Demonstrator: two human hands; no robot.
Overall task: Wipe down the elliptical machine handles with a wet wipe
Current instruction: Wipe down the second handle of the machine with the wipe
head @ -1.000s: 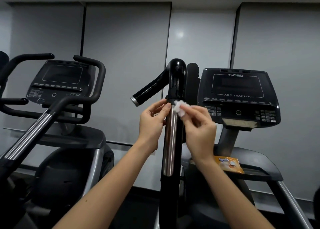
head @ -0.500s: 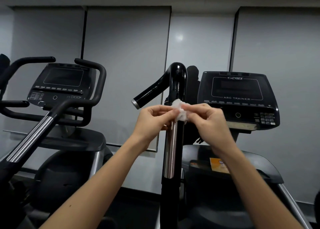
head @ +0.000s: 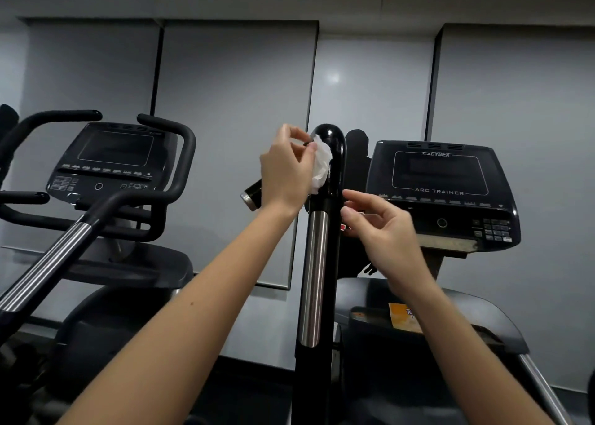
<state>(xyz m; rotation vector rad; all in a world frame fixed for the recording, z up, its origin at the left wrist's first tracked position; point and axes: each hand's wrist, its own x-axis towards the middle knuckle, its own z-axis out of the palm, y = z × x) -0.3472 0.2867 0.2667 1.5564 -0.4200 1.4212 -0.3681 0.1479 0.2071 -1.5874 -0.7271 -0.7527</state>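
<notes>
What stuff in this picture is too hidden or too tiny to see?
All in the head view:
- Packet: its label is mostly covered by the right forearm.
- Side grip: mostly behind the left hand.
- Wipe on the handle: partly hidden by the left hand.
- Keys: too small to read.
- Left machine: cut off by the left edge.
</notes>
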